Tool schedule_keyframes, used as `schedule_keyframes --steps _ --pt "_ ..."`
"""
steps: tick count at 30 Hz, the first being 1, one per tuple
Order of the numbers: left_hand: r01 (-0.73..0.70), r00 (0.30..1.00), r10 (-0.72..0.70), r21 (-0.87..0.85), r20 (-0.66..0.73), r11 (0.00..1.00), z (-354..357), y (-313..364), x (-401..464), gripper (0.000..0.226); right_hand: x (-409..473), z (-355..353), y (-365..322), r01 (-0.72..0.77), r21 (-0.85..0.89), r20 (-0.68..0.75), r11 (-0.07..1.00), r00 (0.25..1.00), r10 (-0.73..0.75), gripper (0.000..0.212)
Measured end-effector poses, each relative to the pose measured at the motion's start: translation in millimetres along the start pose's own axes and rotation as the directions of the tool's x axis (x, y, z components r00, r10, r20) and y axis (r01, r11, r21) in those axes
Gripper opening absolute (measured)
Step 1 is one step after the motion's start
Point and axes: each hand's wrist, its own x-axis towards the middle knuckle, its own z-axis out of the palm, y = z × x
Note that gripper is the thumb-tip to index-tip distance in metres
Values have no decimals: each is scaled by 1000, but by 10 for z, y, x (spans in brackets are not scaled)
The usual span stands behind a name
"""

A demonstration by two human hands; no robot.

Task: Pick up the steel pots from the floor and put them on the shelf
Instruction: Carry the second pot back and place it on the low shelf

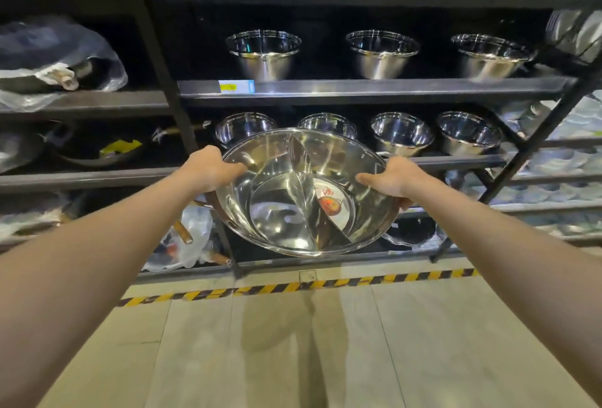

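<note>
A wide, shiny steel pot (pixel 280 209) with a curved divider inside and a round sticker on its bottom hangs in the air in front of the shelf (pixel 374 88). My left hand (pixel 211 169) grips its left rim and my right hand (pixel 391 179) grips its right rim. The pot tilts toward me, so its inside shows. It is level with the lower shelf boards, above the floor. Several steel pots (pixel 381 52) stand in rows on the two shelf boards behind it.
A black upright post (pixel 169 94) separates this rack from a left rack holding bagged pans (pixel 58 59). A plastic bag (pixel 185 241) lies on the bottom left board. Yellow-black tape (pixel 293 287) runs along the tiled floor at the rack's foot. Stacked dishes (pixel 560 160) fill the right rack.
</note>
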Motion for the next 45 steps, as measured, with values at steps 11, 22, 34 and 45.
schedule_keyframes --steps 11,22,34,45 --pt "78 990 -87 86 108 993 1439 -837 721 51 1053 1601 452 -163 83 50 983 986 159 127" --pt "68 988 -69 15 138 998 3357 -1966 814 19 1787 3680 1495 -164 111 138 980 979 149 124" --pt "213 964 -220 58 152 975 5251 -3507 1992 44 3464 5809 1847 -124 157 215 980 972 89 113" --pt "204 979 -203 -99 27 974 6285 -4295 3251 41 5053 6875 1768 29 120 47 992 998 -35 121"
